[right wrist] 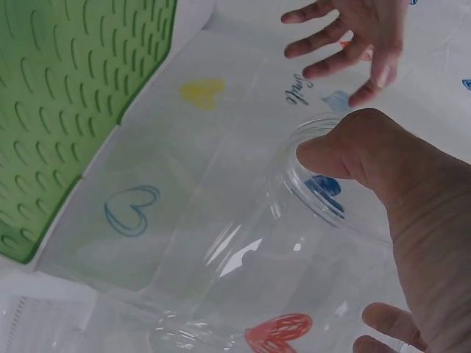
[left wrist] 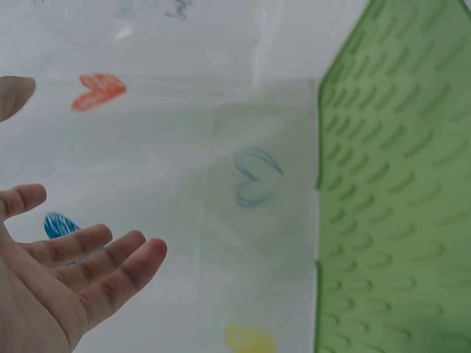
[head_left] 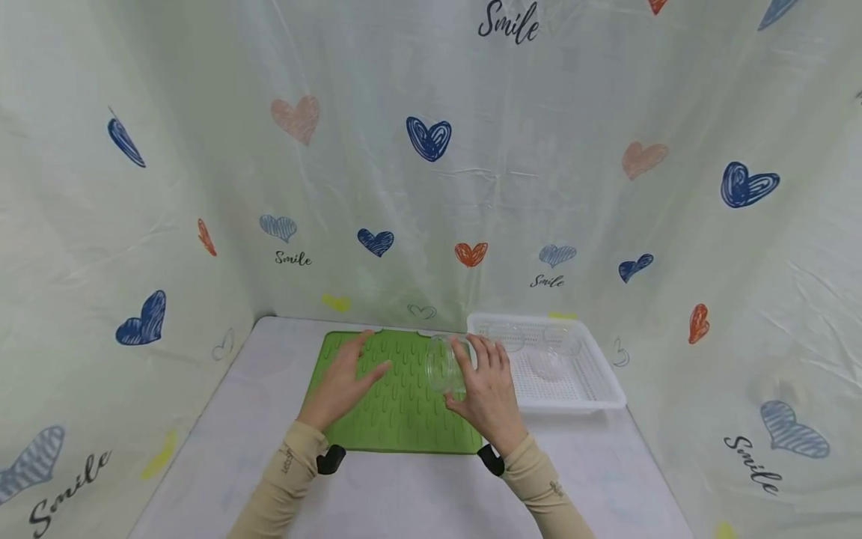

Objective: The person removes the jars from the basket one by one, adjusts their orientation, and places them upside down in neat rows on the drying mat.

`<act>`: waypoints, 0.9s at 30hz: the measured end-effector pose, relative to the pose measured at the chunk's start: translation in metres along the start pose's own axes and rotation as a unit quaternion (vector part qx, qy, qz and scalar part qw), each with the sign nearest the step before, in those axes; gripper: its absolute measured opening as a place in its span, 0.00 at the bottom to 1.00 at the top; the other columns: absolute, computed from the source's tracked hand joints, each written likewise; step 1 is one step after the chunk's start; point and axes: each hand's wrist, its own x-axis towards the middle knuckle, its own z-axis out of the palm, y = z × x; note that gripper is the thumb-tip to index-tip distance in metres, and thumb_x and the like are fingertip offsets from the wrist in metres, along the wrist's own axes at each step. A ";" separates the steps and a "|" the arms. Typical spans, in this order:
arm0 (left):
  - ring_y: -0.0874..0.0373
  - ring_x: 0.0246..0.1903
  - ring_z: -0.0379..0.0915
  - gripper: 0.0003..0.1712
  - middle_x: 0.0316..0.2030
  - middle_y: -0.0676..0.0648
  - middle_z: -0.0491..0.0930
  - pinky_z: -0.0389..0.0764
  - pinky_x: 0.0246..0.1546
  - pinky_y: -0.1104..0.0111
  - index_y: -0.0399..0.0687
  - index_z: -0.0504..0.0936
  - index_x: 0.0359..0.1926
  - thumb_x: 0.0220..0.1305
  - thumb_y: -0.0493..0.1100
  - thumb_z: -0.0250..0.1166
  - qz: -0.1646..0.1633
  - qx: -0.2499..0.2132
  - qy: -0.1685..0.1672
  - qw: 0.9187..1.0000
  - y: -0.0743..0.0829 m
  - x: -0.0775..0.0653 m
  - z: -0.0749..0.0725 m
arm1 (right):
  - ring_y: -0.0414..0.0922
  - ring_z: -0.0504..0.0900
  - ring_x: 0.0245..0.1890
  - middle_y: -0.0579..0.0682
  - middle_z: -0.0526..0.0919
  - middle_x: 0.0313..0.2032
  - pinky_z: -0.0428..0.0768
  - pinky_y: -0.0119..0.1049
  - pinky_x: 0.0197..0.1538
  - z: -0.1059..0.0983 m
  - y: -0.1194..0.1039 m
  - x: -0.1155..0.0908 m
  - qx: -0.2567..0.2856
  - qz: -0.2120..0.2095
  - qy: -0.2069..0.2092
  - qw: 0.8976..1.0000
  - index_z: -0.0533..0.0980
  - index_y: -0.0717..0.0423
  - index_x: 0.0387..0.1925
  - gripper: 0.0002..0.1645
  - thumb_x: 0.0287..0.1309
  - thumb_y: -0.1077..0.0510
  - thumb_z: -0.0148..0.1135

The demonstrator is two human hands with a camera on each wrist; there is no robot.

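A clear jar (head_left: 441,364) lies tilted on its side in the air above the green mat (head_left: 404,423). My right hand (head_left: 491,393) grips it, thumb and fingers curled around one end. In the right wrist view the thumb (right wrist: 342,151) presses on the jar's ridged neck (right wrist: 294,184), and its see-through body stretches downward. My left hand (head_left: 340,389) hovers over the left side of the mat with spread fingers and an empty palm, apart from the jar. The left wrist view shows these fingers (left wrist: 110,283) loosely extended.
On the right stands a white perforated basket (head_left: 569,405) with clear round containers (head_left: 561,340) inside. The mat, covered in raised ridges, lies on a white-covered table (head_left: 404,494). A curtain (head_left: 377,180) printed with hearts surrounds the table at the back and sides.
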 end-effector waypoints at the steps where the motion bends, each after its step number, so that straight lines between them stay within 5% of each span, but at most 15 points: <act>1: 0.42 0.65 0.63 0.45 0.72 0.44 0.55 0.71 0.56 0.39 0.65 0.48 0.75 0.63 0.71 0.54 0.003 -0.007 -0.003 1.000 0.005 0.002 0.001 | 0.58 0.70 0.60 0.60 0.71 0.59 0.70 0.60 0.62 0.000 0.000 0.000 0.000 -0.001 -0.001 1.000 0.63 0.50 0.68 0.63 0.26 0.38 0.78; 13: 0.43 0.64 0.65 0.48 0.75 0.52 0.49 0.77 0.48 0.40 0.84 0.37 0.72 0.60 0.71 0.57 0.069 -0.041 -0.083 0.993 0.053 0.004 0.031 | 0.57 0.70 0.60 0.60 0.71 0.60 0.69 0.59 0.62 0.001 -0.008 0.001 0.003 -0.011 -0.014 1.000 0.64 0.49 0.68 0.64 0.24 0.38 0.80; 27: 0.48 0.55 0.72 0.47 0.71 0.55 0.54 0.81 0.37 0.59 0.88 0.40 0.71 0.60 0.67 0.61 0.077 -0.071 -0.092 0.990 0.056 0.004 0.039 | 0.58 0.70 0.62 0.60 0.71 0.61 0.66 0.60 0.65 -0.001 -0.016 0.002 0.006 -0.020 -0.021 1.000 0.63 0.48 0.69 0.65 0.24 0.38 0.80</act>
